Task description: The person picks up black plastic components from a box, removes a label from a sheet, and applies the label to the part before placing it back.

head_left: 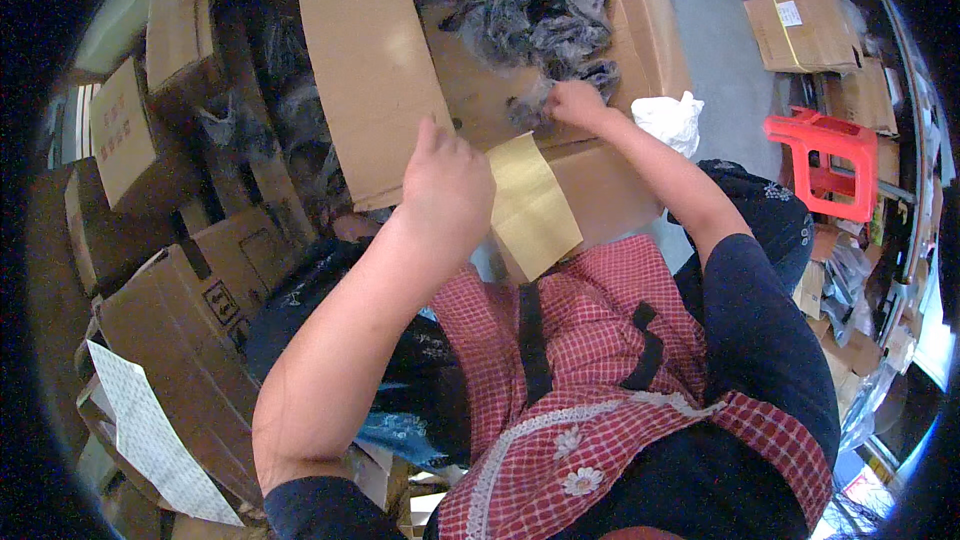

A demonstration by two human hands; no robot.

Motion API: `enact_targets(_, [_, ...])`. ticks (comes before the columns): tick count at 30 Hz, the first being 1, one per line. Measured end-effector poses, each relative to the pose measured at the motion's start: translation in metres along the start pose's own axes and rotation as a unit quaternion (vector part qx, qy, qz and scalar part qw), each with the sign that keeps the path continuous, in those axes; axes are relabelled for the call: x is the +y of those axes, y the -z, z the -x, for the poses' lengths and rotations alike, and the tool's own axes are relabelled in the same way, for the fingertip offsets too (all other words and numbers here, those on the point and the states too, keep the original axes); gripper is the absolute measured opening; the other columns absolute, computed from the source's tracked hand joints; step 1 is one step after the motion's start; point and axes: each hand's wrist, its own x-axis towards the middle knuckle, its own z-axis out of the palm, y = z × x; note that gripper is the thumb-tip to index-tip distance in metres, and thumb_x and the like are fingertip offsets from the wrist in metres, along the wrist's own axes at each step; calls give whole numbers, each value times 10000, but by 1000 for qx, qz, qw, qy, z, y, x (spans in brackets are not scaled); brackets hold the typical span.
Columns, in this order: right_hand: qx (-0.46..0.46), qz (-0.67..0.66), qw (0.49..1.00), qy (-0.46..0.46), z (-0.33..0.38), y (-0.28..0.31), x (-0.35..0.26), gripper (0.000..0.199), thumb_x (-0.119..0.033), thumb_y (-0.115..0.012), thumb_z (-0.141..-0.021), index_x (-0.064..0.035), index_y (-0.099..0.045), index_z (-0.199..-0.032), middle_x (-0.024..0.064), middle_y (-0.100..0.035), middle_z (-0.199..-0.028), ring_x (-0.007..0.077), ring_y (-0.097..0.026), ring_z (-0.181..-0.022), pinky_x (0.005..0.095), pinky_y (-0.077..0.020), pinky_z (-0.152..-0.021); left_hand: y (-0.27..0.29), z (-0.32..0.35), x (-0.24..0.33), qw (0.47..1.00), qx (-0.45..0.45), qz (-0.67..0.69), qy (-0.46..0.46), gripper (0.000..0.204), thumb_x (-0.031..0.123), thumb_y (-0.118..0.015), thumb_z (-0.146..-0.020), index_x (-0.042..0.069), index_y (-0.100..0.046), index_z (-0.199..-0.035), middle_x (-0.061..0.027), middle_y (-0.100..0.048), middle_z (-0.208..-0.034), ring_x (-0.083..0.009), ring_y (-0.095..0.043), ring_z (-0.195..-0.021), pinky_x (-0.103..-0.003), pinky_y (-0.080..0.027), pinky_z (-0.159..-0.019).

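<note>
A large open cardboard box point(480, 105) stands before me, with many dark items in clear plastic bags point(530, 10) heaped at its far side. My right hand point(578, 104) reaches inside, fingers closed on a clear plastic bag point(528, 108) with something dark in it. Over the box's near left side is my left hand point(448, 175), its fingers curled beside the left flap point(370, 60); anything in them is hidden. A yellow sheet point(537, 205) lies right of that hand, over the near edge of the box.
White crumpled plastic point(668, 124) sits at the box's right corner. Farther right are a red plastic stool point(825, 165) and stacked cartons point(800, 32). More cartons point(180, 325) crowd the left, with a printed white sheet point(150, 425) against one. My red checked apron point(580, 340) covers my lap.
</note>
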Motion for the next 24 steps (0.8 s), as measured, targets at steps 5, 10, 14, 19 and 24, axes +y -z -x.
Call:
enact_targets(5, [-70, -329, 939, -70, -11, 58, -1, 222, -240, -679, -795, -42, -664, -697, 80, -626, -611, 187, -604, -501, 322, -467, -490, -11, 2, -1, 999, 28, 17, 5, 376, 249, -563, -842, -1, -637, -1113, -175, -658, -1113, -326, -576, -1152, -533, -253, -1135])
enact_targets(10, [-123, -657, 740, -81, 21, 150, -23, 156, -170, -647, -818, -70, -590, -712, -2, -470, -545, 126, -409, -415, 299, -342, -398, -1, 3, -6, 999, -46, 22, 0, 348, 223, -550, -837, 4, -650, -1088, -174, -669, -1087, -325, -598, -1115, -519, -268, -1133])
enact_targets(14, [-70, -878, 470, 57, 21, 195, 24, 157, -201, -616, -883, -56, -580, -834, -6, -481, -628, 125, -426, -516, 294, -382, -483, -4, 2, -5, 999, -14, 43, 4, 344, 242, -580, -830, 11, -650, -1076, -172, -672, -1080, -322, -605, -1104, -496, -301, -1113])
enact_targets(19, [26, -839, 544, 3, 0, 176, 29, 173, -196, -547, -965, -26, -580, -958, 32, -560, -759, 165, -538, -713, 308, -483, -704, 0, 1, -1, 996, -21, 82, 16, 471, 271, -633, -831, -4, -579, -1209, -229, -594, -1234, -331, -596, -1126, -480, -367, -1061])
enact_targets(24, [76, -777, 597, -185, -20, 87, 64, 301, -236, -619, -927, -35, -594, -1149, 119, -647, -1067, 264, -630, -913, 382, -537, -798, 2, 0, 8, 990, 94, 85, 59, 755, 323, -717, -802, -10, -403, -1404, -293, -361, -1451, -385, -575, -1146, -438, -443, -998])
